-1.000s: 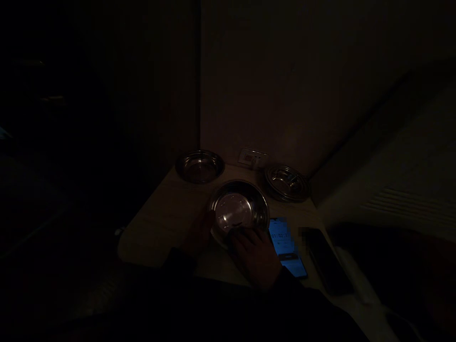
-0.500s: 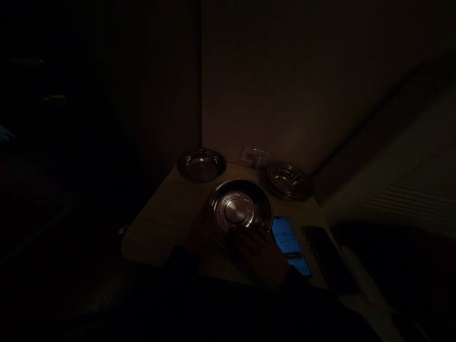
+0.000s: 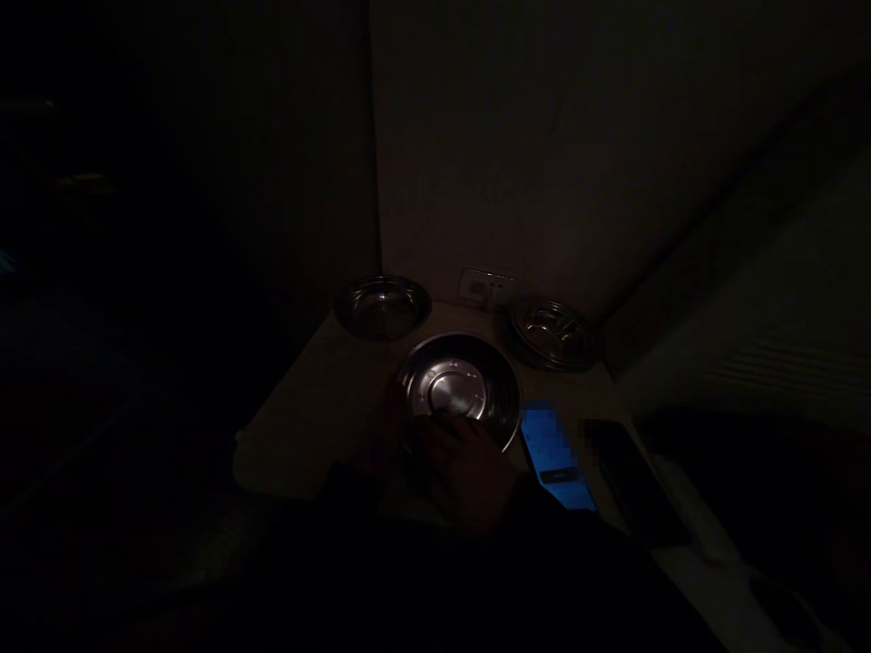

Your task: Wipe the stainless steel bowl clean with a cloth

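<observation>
Under very low light, we see a round, shiny metal bowl (image 3: 459, 381) at the middle of a pale table (image 3: 299, 408), its open side facing up towards us; whether it lies flat or is slightly tilted we cannot tell. The left hand (image 3: 383, 431) is at the bowl's left side, beside the rim; its fingers sink into shadow, so we cannot tell whether they grasp the metal. The right hand (image 3: 469, 467) lies across the near rim, back uppermost, with bent fingers reaching over the inner floor; we cannot tell whether anything is held beneath them. A bright ring marks the bowl's floor beyond these fingertips. Behind and to the left, near the back wall (image 3: 463, 181), we note a second metal bowl (image 3: 383, 308); at the back right sits a stack of metal dishes (image 3: 554, 334), and between the two, a socket plate (image 3: 488, 286) is set in the wall. To the right of the central bowl lies a phone (image 3: 562, 472) with a lit blue screen, partly blurred, and just beyond it a dark, oblong object (image 3: 636, 485).
</observation>
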Tool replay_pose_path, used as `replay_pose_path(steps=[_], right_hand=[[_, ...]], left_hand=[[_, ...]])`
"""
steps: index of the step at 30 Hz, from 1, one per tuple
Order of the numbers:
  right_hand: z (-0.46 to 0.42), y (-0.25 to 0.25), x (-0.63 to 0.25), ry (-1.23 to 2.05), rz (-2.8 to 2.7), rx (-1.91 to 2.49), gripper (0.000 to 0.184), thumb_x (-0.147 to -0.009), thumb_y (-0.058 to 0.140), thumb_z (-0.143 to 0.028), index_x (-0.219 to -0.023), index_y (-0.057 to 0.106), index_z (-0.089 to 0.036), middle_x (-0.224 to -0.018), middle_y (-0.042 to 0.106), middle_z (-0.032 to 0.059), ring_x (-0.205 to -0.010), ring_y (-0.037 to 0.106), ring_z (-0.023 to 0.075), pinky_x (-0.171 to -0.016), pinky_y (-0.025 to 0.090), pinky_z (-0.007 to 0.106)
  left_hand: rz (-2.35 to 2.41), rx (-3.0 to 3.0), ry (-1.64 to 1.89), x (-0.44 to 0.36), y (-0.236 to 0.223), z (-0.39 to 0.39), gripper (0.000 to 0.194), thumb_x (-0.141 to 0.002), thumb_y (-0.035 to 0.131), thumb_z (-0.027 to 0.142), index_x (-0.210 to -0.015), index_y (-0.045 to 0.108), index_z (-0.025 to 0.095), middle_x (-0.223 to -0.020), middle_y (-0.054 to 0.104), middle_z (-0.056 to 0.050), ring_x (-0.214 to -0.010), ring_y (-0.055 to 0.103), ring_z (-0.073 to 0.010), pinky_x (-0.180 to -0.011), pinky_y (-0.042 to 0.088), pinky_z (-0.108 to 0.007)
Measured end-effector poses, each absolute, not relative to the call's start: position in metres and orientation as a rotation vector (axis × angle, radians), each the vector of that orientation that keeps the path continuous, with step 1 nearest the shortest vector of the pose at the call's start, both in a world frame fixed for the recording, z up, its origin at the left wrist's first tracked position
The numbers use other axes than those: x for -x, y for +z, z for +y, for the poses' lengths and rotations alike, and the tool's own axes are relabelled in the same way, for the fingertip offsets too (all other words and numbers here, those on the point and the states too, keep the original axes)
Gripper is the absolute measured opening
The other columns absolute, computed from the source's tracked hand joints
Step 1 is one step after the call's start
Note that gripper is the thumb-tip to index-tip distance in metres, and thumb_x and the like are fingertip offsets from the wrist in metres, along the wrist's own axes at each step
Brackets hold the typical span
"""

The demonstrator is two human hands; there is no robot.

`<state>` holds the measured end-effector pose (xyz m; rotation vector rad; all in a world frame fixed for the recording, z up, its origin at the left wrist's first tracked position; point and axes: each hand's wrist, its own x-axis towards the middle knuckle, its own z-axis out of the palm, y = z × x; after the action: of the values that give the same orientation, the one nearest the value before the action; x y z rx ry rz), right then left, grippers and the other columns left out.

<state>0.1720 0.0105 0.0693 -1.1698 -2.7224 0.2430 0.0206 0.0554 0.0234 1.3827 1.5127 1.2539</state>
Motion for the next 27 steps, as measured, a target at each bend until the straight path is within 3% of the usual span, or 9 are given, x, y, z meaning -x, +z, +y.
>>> replay_pose_path(steps=[4, 8, 11, 14, 19, 23, 27], right_hand=[[0.021, 0.061, -0.152, 0.207, -2.586, 1.172, 0.058, -0.084, 0.047, -0.031, -0.137, 0.037, -0.009, -0.142, 0.039, 0.0098, -0.127, 0.030, 0.0293, -0.101, 0.031, 0.046], [0.017, 0.058, -0.150, 0.154, -2.567, 1.175, 0.056, -0.086, 0.046, -0.031, -0.137, 0.037, -0.009, -0.143, 0.038, 0.0105, -0.127, 0.031, 0.0288, -0.102, 0.030, 0.046], [0.009, 0.063, -0.170, 0.123, -2.670, 1.166, 0.049, -0.089, 0.046, -0.031, -0.134, 0.042, -0.012, -0.139, 0.045, 0.0089, -0.124, 0.036, 0.0280, -0.104, 0.027, 0.048], [0.007, 0.072, -0.199, 0.072, -2.812, 1.159, 0.042, -0.087, 0.050, -0.031, -0.126, 0.052, -0.014, -0.130, 0.054, 0.0086, -0.118, 0.044, 0.0282, -0.103, 0.026, 0.050], [0.009, 0.082, -0.219, -0.005, -2.909, 1.146, 0.038, -0.085, 0.054, -0.030, -0.119, 0.057, -0.014, -0.124, 0.059, 0.0097, -0.118, 0.044, 0.0290, -0.104, 0.027, 0.049], [0.006, 0.073, -0.194, 0.077, -2.821, 1.180, 0.042, -0.087, 0.051, -0.030, -0.126, 0.052, -0.014, -0.130, 0.054, 0.0089, -0.118, 0.043, 0.0292, -0.101, 0.032, 0.048], [0.010, 0.059, -0.158, 0.145, -2.635, 1.204, 0.051, -0.088, 0.047, -0.030, -0.134, 0.042, -0.010, -0.139, 0.044, 0.0087, -0.123, 0.036, 0.0304, -0.099, 0.036, 0.047]], left_hand=[[1.590, -1.366, 1.275, -0.016, 0.014, 0.058, 0.042, -0.090, 0.032, 0.034, -0.122, 0.052, 0.016, -0.127, 0.056, -0.012, -0.124, 0.047, -0.0248, -0.108, 0.030, -0.042], [1.596, -1.352, 1.288, -0.016, 0.019, 0.057, 0.046, -0.091, 0.029, 0.035, -0.125, 0.049, 0.013, -0.130, 0.054, -0.014, -0.125, 0.045, -0.0256, -0.108, 0.030, -0.042], [1.525, -1.385, 1.285, -0.020, 0.031, 0.054, 0.049, -0.092, 0.025, 0.034, -0.130, 0.045, 0.009, -0.134, 0.050, -0.015, -0.125, 0.045, -0.0250, -0.108, 0.032, -0.039], [1.459, -1.416, 1.309, -0.023, 0.041, 0.051, 0.047, -0.093, 0.025, 0.033, -0.132, 0.044, 0.014, -0.136, 0.049, -0.009, -0.127, 0.043, -0.0211, -0.108, 0.032, -0.035], [1.412, -1.441, 1.330, -0.025, 0.044, 0.050, 0.046, -0.093, 0.025, 0.033, -0.132, 0.044, 0.016, -0.138, 0.047, -0.007, -0.129, 0.041, -0.0190, -0.110, 0.029, -0.035], [1.395, -1.422, 1.323, -0.024, 0.034, 0.053, 0.046, -0.094, 0.023, 0.031, -0.132, 0.044, 0.017, -0.138, 0.048, -0.007, -0.128, 0.042, -0.0176, -0.110, 0.030, -0.034], [1.506, -1.348, 1.252, -0.020, 0.025, 0.054, 0.048, -0.093, 0.025, 0.032, -0.131, 0.044, 0.011, -0.137, 0.047, -0.013, -0.128, 0.042, -0.0224, -0.109, 0.030, -0.038]])
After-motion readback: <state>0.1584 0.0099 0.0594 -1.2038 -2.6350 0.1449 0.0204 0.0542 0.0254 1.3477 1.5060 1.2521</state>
